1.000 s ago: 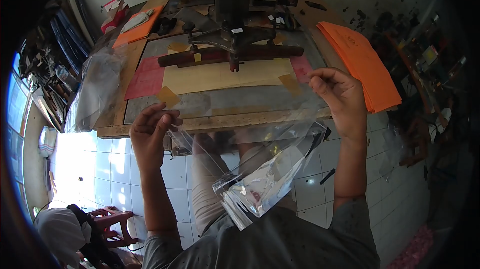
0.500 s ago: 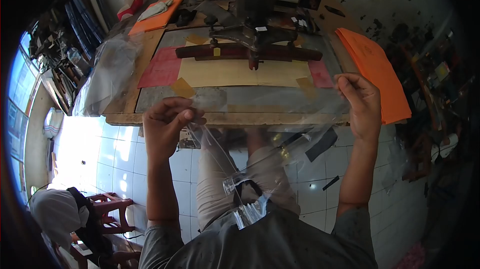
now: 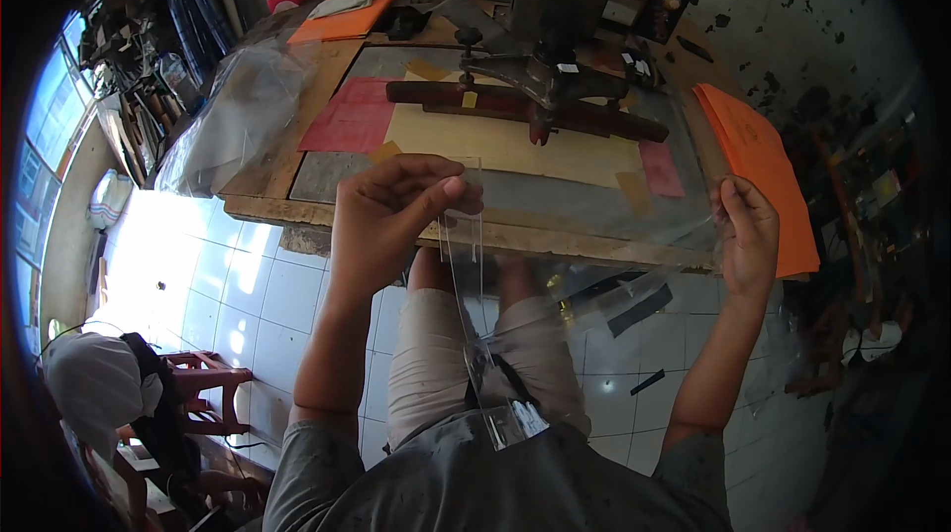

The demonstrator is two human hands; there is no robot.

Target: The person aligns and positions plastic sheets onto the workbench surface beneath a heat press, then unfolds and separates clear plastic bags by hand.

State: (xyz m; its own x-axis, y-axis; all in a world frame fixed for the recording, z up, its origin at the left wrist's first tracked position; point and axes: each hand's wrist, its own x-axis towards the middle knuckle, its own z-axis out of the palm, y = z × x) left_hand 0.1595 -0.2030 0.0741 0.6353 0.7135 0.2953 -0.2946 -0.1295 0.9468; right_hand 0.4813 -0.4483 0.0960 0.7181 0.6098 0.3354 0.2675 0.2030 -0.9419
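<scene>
My left hand (image 3: 391, 220) is pinched, thumb against fingertips, on the top of a narrow clear plastic strip (image 3: 463, 245). The strip hangs down over my lap, its shiny lower end (image 3: 515, 423) resting against my shirt. At the right, my right hand (image 3: 745, 235) is closed on thin clear plastic film (image 3: 644, 284), which droops below the table's front edge. Whether strip and film are joined is hard to see. Beyond both hands stands a press with a dark red bar (image 3: 525, 114), above a pale yellow sheet (image 3: 485, 146) with a pink sheet (image 3: 349, 114) on its left.
Folded orange sheets (image 3: 763, 175) overhang the table's right edge, beside my right hand. A heap of clear plastic (image 3: 238, 116) covers the left corner. Orange material (image 3: 347, 19) with a cloth lies at the back left. A person with a white head covering (image 3: 99, 383) is at lower left.
My left hand has moved right and up, and the strip now hangs nearly straight below it. My right hand sits slightly lower and farther right in view. The view itself has shifted.
</scene>
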